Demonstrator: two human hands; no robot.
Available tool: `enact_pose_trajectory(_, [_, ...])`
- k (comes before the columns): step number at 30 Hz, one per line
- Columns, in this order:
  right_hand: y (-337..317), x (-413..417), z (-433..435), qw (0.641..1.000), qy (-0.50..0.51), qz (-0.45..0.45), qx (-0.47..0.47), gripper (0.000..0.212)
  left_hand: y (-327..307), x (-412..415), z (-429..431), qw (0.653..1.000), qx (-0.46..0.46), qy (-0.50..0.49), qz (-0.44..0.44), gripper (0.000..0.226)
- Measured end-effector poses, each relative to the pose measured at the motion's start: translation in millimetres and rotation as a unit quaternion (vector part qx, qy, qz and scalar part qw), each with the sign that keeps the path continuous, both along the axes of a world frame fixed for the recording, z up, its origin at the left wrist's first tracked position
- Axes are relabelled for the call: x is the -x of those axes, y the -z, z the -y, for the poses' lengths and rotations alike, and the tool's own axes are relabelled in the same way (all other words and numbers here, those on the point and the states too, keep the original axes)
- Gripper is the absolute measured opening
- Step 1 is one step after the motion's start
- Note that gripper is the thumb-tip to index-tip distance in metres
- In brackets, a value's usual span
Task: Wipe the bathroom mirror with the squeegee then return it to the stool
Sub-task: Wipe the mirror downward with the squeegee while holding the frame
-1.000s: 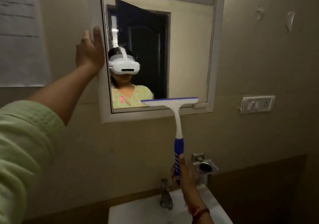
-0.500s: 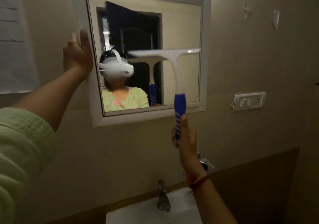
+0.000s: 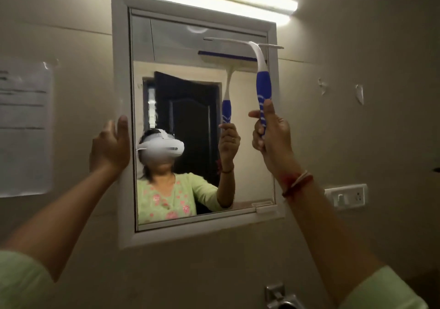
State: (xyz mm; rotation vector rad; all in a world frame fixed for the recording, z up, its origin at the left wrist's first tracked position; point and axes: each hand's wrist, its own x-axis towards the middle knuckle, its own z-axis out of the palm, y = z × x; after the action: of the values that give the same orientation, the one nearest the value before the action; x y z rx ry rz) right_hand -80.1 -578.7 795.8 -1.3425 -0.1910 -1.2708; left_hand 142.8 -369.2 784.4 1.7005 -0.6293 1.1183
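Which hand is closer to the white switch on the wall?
Right. The right hand grips the squeegee just left of and above the switch; the left hand rests on the mirror frame across the mirror.

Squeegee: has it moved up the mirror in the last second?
Yes. The squeegee blade has climbed from the mirror frame's bottom edge to near its top, gripped by the right hand.

Two bare forearms, pale green sleeves

I see my left hand (image 3: 110, 148) and right hand (image 3: 273, 135) uncovered, both forearms bare up to loose, pale green sleeves (image 3: 21, 282) of a crinkled fabric at the near corners. On my right wrist sits a cluster of red and white thread bands (image 3: 296, 181), wound close together.
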Motion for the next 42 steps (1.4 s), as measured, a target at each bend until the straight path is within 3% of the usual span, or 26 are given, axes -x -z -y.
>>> enact_pose_trajectory(12, [-38.3,-18.8,-5.4,0.999,-0.03,0.014,0.01,0.035,0.4,-1.3,-0.1,1.0,0.006,0.002,0.022,0.063])
enact_pose_trajectory(19, [-16.9,-23.9,-3.2,0.991,-0.133,0.004,-0.002,0.046,0.2,0.3,0.1,1.0,0.006,0.002,0.019,0.064])
enact_pose_trajectory(25, [-39.3,-30.2,-1.6,0.996,-0.083,0.013,-0.003,0.033,0.6,1.8,0.3,1.0,0.012,0.004,0.013,0.067])
enact_pose_trajectory(32, [6.8,-25.8,9.9,0.96,-0.277,-0.021,-0.024,0.073,0.4,5.6,0.7,1.0,0.016,0.001,0.006,0.065])
enact_pose_trajectory(35, [3.3,-23.1,9.9,0.973,-0.227,-0.035,-0.003,0.072,0.2,6.7,0.5,1.0,0.014,0.001,0.002,0.064])
enact_pose_trajectory(39, [-16.8,-29.4,12.7,0.988,-0.154,-0.008,-0.01,0.05,0.0,7.9,0.9,1.0,0.015,-0.003,0.002,0.06])
enact_pose_trajectory(42, [-4.7,-40.4,19.8,0.983,-0.181,-0.033,-0.003,0.053,0.1,7.7,0.8,1.0,0.015,-0.004,-0.003,0.059])
